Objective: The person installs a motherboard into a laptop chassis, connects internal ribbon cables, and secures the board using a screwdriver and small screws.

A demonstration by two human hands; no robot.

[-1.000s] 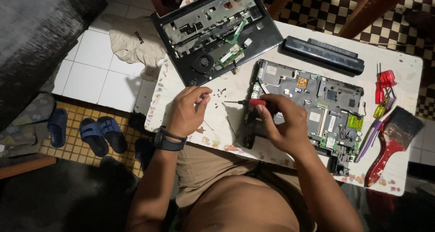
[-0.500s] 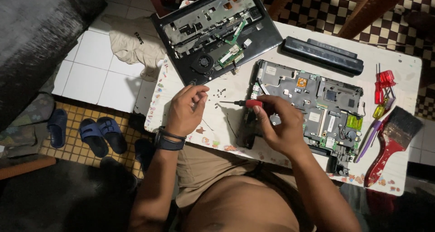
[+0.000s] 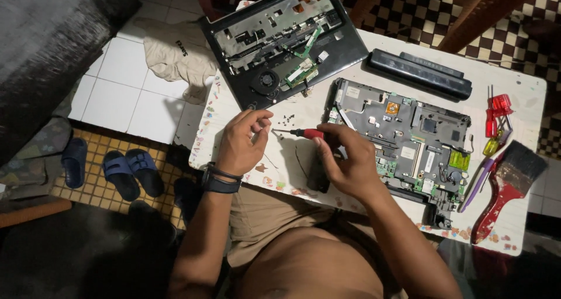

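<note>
My right hand (image 3: 346, 163) grips a small screwdriver with a red and black handle (image 3: 306, 133), its tip pointing left toward my left hand (image 3: 242, 141). My left thumb and fingers are pinched together at the tip; whether they hold a screw is too small to tell. Both hands hover over the white table (image 3: 526, 89), just left of a bare laptop mainboard (image 3: 403, 132). Several tiny dark screws (image 3: 285, 121) lie on the table just above the screwdriver. A dark part sits under my right palm.
An opened black laptop case (image 3: 280, 42) lies at the table's back left. A long black battery (image 3: 419, 73) lies behind the board. Red and yellow screwdrivers (image 3: 495, 122) and a red-handled brush (image 3: 504, 182) sit at the right. Sandals (image 3: 125, 170) and a cloth (image 3: 172, 54) are on the floor.
My right hand has shifted the screwdriver slightly left, off the board's edge, toward my left fingertips. My left hand has stayed nearly in place.
</note>
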